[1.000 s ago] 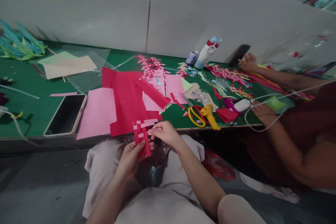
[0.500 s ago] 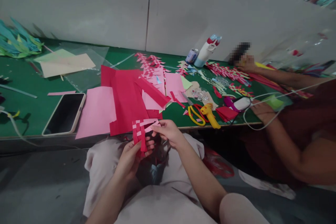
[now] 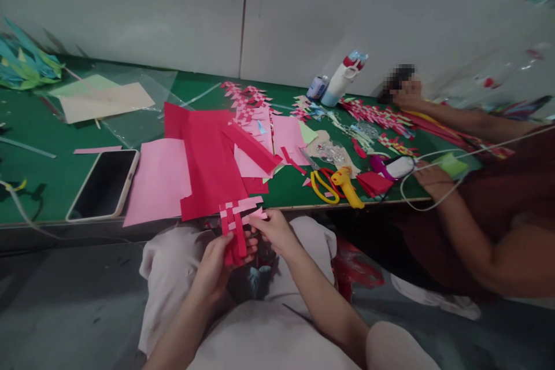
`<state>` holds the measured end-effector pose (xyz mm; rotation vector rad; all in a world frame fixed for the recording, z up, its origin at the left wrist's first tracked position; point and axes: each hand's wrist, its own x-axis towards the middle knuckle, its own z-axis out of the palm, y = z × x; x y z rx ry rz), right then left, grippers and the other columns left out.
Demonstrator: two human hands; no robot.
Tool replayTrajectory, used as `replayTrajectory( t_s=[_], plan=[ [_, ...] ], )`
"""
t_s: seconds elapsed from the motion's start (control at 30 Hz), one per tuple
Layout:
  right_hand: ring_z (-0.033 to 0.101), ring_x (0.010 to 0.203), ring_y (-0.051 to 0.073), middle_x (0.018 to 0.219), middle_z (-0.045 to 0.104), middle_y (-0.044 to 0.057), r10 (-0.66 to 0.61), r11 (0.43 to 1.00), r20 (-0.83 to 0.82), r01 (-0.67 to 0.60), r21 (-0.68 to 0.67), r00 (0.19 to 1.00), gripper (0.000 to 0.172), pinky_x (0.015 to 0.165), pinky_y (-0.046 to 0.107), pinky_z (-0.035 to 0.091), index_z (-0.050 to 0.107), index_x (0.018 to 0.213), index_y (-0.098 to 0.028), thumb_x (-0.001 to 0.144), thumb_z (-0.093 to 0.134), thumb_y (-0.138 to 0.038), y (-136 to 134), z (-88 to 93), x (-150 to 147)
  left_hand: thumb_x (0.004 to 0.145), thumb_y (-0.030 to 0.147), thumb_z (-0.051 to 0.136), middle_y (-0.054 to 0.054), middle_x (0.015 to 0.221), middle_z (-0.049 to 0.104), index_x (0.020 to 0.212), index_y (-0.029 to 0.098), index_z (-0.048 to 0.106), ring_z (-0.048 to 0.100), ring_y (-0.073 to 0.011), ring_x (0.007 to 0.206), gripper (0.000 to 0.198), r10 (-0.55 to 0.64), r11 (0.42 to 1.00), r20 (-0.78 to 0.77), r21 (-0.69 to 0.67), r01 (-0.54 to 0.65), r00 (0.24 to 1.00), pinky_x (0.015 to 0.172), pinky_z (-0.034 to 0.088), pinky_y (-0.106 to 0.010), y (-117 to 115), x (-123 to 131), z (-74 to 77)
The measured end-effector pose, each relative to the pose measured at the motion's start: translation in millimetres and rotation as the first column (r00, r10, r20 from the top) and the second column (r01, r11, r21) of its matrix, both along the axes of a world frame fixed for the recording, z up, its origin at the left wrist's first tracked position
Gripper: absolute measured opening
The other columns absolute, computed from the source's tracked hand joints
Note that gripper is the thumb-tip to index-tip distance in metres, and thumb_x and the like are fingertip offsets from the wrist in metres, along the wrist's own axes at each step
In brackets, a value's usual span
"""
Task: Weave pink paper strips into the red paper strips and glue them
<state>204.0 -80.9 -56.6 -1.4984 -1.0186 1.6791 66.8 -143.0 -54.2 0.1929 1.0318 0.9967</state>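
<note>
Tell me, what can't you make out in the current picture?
All in the head view:
Left hand: palm hidden by the red strips.
Blue-green bundle: cut off by left edge.
Dark object at co-worker's far hand: masked by pixelation.
Small blue container: lettering too small to read.

Green table beyond the hands. Directly ahead of them: red paper sheet; woven red-and-pink paper pieces farther back. To their left: pink paper sheet, smartphone. To their right: scissors, yellow glue gun; farther back, drinking flask.
</note>
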Motion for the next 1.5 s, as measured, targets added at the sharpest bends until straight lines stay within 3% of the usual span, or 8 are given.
replayTrajectory(
  t_s=[0.07,0.17,0.27,0.47,0.73,0.9,1.03,1.5],
  plan=[
    [0.041,0.043,0.006,0.050,0.055,-0.002,0.000,0.999,0.019,-0.001,0.048,1.000,0.030,0.042,0.020,0.029,0.061,0.056,-0.013,0.060,0.076,-0.040,-2,-1.2,1,0.077,0.048,0.059,-0.014,0.084,0.074,0.089,0.011,0.070,0.071,-0.0278,0.085,0.040,-0.024,0.999,0.042,-0.025,0.026,0.999,0.069,0.058,-0.037,1,1,1.7],
    [0.043,0.044,0.008,0.048,0.056,0.000,-0.009,0.996,0.023,0.007,0.084,1.000,0.031,0.044,0.021,0.032,0.060,0.051,-0.014,0.062,0.074,-0.039,-5,-2.3,2,0.075,0.042,0.066,-0.014,0.082,0.074,0.090,0.010,0.069,0.071,-0.0264,0.081,0.036,-0.057,0.998,-0.018,-0.017,0.057,0.998,0.066,0.058,-0.035,2,3,3.7],
    [0.040,0.042,0.007,0.047,0.053,-0.001,-0.061,0.995,0.042,0.058,0.079,0.997,0.031,0.041,0.020,0.028,0.058,0.049,-0.014,0.062,0.073,-0.038,-6,-3.0,2,0.070,0.034,0.074,-0.013,0.077,0.074,0.088,0.010,0.069,0.071,-0.0239,0.071,0.031,-0.083,0.997,-0.057,0.006,0.083,0.995,0.061,0.057,-0.031,2,6,2.7],
    [0.034,0.038,0.004,0.047,0.046,-0.005,-0.180,0.984,-0.012,0.180,0.000,0.984,0.032,0.036,0.018,0.021,0.052,0.052,-0.014,0.059,0.073,-0.037,-8,-2.9,0,0.067,0.035,0.077,-0.012,0.074,0.074,0.085,0.010,0.070,0.070,-0.0210,0.064,0.032,-0.081,0.997,-0.016,0.019,0.081,0.997,0.057,0.057,-0.028,0,10,-1.2],
    [0.040,0.037,0.006,0.048,0.049,-0.005,-0.025,0.994,-0.191,0.004,-0.112,0.981,0.041,0.035,0.018,0.030,0.058,0.073,-0.014,0.056,0.080,-0.044,-9,-2.4,3,0.070,0.036,0.076,-0.012,0.073,0.074,0.090,0.007,0.069,0.070,-0.0200,0.064,0.036,-0.116,0.993,-0.013,0.033,0.116,0.993,0.058,0.057,-0.027,0,9,2.7],
    [0.040,0.040,0.004,0.048,0.048,-0.006,-0.127,0.987,-0.199,0.106,-0.117,0.972,0.043,0.038,0.018,0.032,0.057,0.066,-0.014,0.048,0.085,-0.041,-11,-0.4,-1,0.070,0.040,0.075,-0.012,0.074,0.073,0.090,0.007,0.068,0.070,-0.0196,0.063,0.039,-0.152,0.988,-0.036,0.023,0.153,0.988,0.058,0.058,-0.028,0,10,0.9],
    [0.038,0.037,0.004,0.044,0.043,-0.007,-0.157,0.984,-0.186,0.138,-0.112,0.970,0.042,0.037,0.018,0.029,0.052,0.055,-0.015,0.050,0.083,-0.041,-12,-0.4,-3,0.070,0.041,0.075,-0.011,0.071,0.073,0.088,0.007,0.068,0.069,-0.0188,0.059,0.039,-0.173,0.984,-0.033,0.022,0.174,0.984,0.056,0.057,-0.027,0,11,0.5],
    [0.038,0.037,0.003,0.047,0.047,-0.005,-0.106,0.991,-0.138,0.093,-0.099,0.985,0.040,0.034,0.017,0.021,0.053,0.058,-0.014,0.053,0.080,-0.043,-7,-2.3,-1,0.073,0.040,0.073,-0.013,0.073,0.073,0.089,0.007,0.068,0.069,-0.0181,0.059,0.037,-0.174,0.985,-0.025,0.016,0.175,0.984,0.055,0.057,-0.026,-1,9,-2.1]
  ],
)
